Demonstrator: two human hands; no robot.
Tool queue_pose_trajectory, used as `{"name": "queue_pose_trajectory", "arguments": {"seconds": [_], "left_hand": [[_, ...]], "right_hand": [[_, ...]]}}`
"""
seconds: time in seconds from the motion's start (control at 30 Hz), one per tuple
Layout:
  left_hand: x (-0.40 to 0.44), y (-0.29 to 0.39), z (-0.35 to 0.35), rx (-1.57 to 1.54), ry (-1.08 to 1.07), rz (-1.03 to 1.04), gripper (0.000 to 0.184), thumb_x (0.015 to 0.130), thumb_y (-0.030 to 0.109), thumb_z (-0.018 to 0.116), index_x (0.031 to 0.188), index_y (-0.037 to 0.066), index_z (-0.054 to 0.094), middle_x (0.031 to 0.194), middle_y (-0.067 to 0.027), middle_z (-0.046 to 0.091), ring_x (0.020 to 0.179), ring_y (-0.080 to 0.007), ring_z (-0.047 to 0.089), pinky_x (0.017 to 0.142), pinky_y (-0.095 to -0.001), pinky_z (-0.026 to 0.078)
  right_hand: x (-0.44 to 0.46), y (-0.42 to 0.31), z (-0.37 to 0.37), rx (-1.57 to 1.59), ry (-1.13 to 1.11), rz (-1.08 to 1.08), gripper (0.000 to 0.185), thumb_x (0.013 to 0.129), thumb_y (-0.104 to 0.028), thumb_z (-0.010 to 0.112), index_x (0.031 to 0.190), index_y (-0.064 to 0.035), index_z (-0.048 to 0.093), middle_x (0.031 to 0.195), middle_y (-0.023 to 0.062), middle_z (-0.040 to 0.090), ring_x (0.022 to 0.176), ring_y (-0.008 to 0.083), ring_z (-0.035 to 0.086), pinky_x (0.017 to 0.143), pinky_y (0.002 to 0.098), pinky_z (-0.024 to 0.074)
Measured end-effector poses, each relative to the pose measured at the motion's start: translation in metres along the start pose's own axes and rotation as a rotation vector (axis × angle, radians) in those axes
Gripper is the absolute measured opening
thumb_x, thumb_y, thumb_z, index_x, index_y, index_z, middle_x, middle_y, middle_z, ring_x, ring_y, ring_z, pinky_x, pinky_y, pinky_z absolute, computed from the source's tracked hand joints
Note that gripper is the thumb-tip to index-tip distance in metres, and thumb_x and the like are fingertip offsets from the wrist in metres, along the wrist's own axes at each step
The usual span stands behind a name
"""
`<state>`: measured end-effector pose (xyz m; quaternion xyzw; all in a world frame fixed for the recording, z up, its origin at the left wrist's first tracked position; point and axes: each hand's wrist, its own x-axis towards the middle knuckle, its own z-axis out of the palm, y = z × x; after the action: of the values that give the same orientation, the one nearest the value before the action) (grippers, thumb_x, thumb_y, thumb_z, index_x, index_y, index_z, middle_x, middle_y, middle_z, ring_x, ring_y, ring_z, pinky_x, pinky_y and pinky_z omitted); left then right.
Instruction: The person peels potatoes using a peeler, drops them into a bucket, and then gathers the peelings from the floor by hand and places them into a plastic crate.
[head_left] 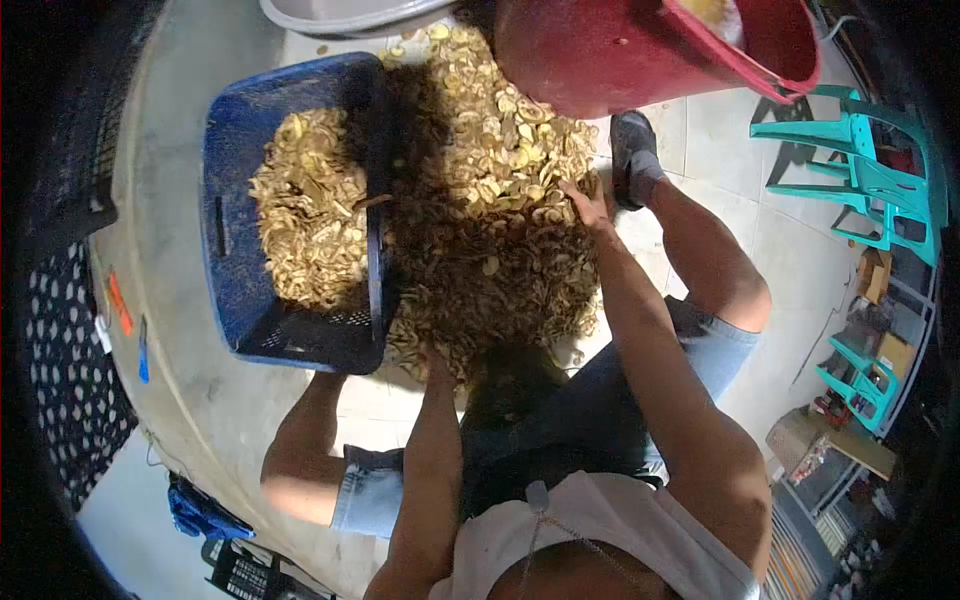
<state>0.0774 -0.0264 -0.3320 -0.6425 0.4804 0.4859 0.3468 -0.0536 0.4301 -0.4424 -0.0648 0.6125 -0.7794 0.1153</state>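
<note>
The slices (530, 150) lie heaped on the floor (720, 150) between the blue basket (222, 160) and red tub (590, 60); the right hand's (590, 208) fingers spread wide at their edge, the left hand's (435, 362) I cannot tell. A hard sweep could scatter slices under the shoe (628, 150); room for moving lies rightward.

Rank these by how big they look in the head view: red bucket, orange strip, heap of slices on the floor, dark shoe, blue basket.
1. heap of slices
2. blue basket
3. red bucket, cut off by the frame, so only its visible part counts
4. dark shoe
5. orange strip
</note>
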Motion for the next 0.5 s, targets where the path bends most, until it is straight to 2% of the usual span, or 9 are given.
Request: {"name": "queue_pose_trajectory", "arguments": {"seconds": [0.07, 0.13, 0.17, 0.23, 0.27, 0.3, 0.4, 0.5], "left_hand": [[0.019, -0.006, 0.007, -0.04, -0.043, -0.014, 0.07, 0.096, 0.057, 0.037, 0.15, 0.015, 0.023, 0.146, -0.0146, 0.032, 0.135, -0.0358, 0.029, 0.107, -0.0525, 0.031], [0.037, -0.011, 0.02, -0.08, -0.11, -0.022, 0.071, 0.095, 0.058, 0.037, 0.15, 0.015, 0.023, 0.147, -0.0142, 0.032, 0.135, -0.0358, 0.029, 0.107, -0.0523, 0.031], [0.044, -0.014, 0.029, -0.094, -0.151, -0.025, 0.071, 0.095, 0.058, 0.037, 0.15, 0.015, 0.023, 0.147, -0.014, 0.032, 0.135, -0.0358, 0.029, 0.107, -0.0523, 0.031], [0.051, -0.018, 0.052, -0.128, -0.23, -0.031, 0.072, 0.094, 0.059, 0.037, 0.15, 0.015, 0.023, 0.147, -0.0137, 0.031, 0.135, -0.0358, 0.028, 0.107, -0.0522, 0.031], [0.051, -0.018, 0.064, -0.147, -0.275, -0.027, 0.073, 0.094, 0.059, 0.037, 0.15, 0.015, 0.024, 0.147, -0.0135, 0.031, 0.136, -0.0358, 0.028, 0.107, -0.0521, 0.031], [0.051, -0.018, 0.072, -0.166, -0.315, -0.016, 0.073, 0.094, 0.06, 0.038, 0.15, 0.015, 0.024, 0.147, -0.0133, 0.031, 0.136, -0.0358, 0.028, 0.107, -0.0521, 0.031], [0.053, -0.015, 0.09, -0.218, -0.428, 0.045, 0.075, 0.093, 0.061, 0.038, 0.15, 0.016, 0.024, 0.148, -0.0127, 0.031, 0.136, -0.0357, 0.027, 0.107, -0.0519, 0.031], [0.053, -0.013, 0.108, -0.27, -0.563, 0.112, 0.076, 0.093, 0.063, 0.038, 0.15, 0.016, 0.024, 0.149, -0.0121, 0.031, 0.137, -0.0357, 0.027, 0.107, -0.0517, 0.031]], "right_hand": [[0.002, 0.02, -0.013, 0.089, -0.149, -0.055, 0.105, 0.074, -0.08, 0.05, 0.153, -0.0265, 0.006, 0.156, 0.0152, 0.015, 0.145, 0.0253, 0.014, 0.113, 0.0547, 0.0173], [0.013, 0.044, -0.011, 0.086, -0.164, -0.151, 0.105, 0.077, -0.076, 0.054, 0.153, -0.0248, 0.003, 0.155, 0.0201, 0.018, 0.143, 0.0267, 0.02, 0.112, 0.0532, 0.0206], [0.017, 0.052, -0.004, 0.244, -0.253, -0.281, 0.102, 0.076, -0.073, 0.058, 0.152, -0.0235, 0.012, 0.156, 0.0182, 0.016, 0.144, 0.031, 0.015, 0.113, 0.055, 0.0144], [0.002, 0.063, 0.002, 0.393, -0.326, -0.402, 0.098, 0.076, -0.07, 0.061, 0.152, -0.0222, 0.021, 0.157, 0.0163, 0.014, 0.144, 0.0352, 0.01, 0.114, 0.0568, 0.0082], [-0.019, 0.083, 0.003, 0.395, -0.047, -0.205, 0.099, 0.075, -0.068, 0.064, 0.152, -0.0225, 0.021, 0.155, 0.0182, 0.019, 0.142, 0.0343, 0.017, 0.113, 0.0538, 0.0138], [-0.026, 0.082, 0.008, 0.363, 0.07, -0.07, 0.094, 0.078, -0.064, 0.063, 0.151, -0.0211, 0.022, 0.152, 0.0183, 0.023, 0.139, 0.0329, 0.022, 0.11, 0.0517, 0.0186], [-0.022, 0.049, 0.029, 0.373, 0.067, 0.12, 0.08, 0.085, -0.053, 0.06, 0.148, -0.017, 0.028, 0.145, 0.0184, 0.034, 0.129, 0.0289, 0.037, 0.1, 0.0454, 0.0328], [-0.023, 0.035, 0.048, 0.477, 0.027, 0.207, 0.065, 0.093, -0.042, 0.056, 0.146, -0.0128, 0.033, 0.138, 0.0184, 0.046, 0.119, 0.0249, 0.052, 0.09, 0.0391, 0.047]]}}
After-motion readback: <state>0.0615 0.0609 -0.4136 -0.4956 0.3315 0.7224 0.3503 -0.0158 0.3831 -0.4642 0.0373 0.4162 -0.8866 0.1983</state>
